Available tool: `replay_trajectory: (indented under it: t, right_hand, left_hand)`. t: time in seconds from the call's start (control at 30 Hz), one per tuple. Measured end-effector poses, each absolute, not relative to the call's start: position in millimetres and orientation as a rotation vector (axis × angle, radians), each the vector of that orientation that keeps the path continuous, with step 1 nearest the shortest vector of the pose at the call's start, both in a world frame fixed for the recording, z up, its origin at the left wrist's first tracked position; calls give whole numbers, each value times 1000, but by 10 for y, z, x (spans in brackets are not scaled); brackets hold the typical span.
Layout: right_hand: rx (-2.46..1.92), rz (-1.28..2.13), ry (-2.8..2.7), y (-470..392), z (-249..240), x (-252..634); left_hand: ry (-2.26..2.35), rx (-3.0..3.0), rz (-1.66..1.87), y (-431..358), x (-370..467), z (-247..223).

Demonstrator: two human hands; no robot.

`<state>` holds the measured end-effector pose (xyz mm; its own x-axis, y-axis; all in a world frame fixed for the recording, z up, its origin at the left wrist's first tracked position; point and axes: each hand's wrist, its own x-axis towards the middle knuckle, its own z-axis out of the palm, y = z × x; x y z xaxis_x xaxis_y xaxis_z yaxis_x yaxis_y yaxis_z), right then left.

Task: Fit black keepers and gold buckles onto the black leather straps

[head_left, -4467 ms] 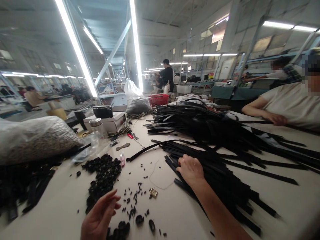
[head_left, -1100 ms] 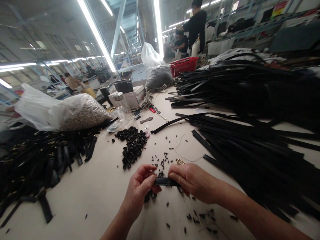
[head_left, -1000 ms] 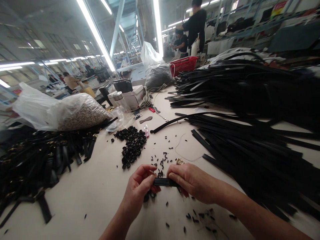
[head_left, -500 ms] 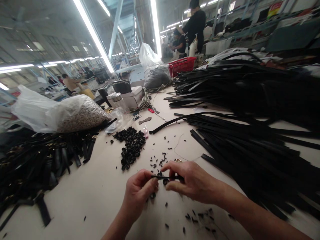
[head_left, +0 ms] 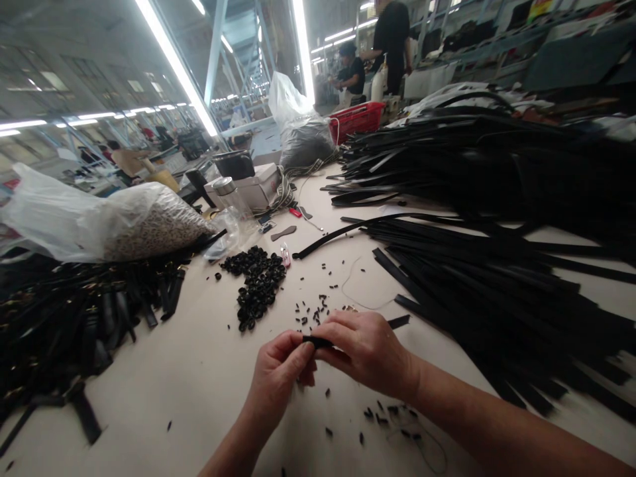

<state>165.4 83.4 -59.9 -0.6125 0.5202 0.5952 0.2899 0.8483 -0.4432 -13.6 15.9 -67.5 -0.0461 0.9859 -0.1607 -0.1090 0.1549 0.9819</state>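
Thumb and fingers of my left hand pinch one end of a black strap. My right hand is closed over the same strap, close beside the left. A further stretch of black strap sticks out past the right knuckles, seemingly the same piece. Just beyond my hands lie small black bits, and more of them are scattered nearer my right forearm. A pile of small black rings or loops sits ahead to the left. Whether a loop is under my fingers is hidden.
Bundles of long black straps cover the right side. Black straps with metal fittings are heaped at left, below a filled plastic bag. Farther back stand a glass jar, a white box and a red basket. People work beyond.
My right hand has slid left along the strap and closed over it near my left fingers. The dark ring seen between my hands earlier is no longer visible. The view has shifted slightly.
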Motion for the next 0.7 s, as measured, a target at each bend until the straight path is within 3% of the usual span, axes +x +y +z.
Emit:
replay_trajectory:
  t: [0.4,0.6,0.7]
  right_hand:
    - [-553,172,-2388,854,-590,1671]
    - [-779,269,-2348,1069,-647,1804]
    - [-880,397,-2260,1188,-684,1870]
  left_hand:
    - [1242,1010,1186,164,-183,-742]
    - [1431,1147,1252,217,-263,-669]
    - [1558,1488,1091,230,-292,-589]
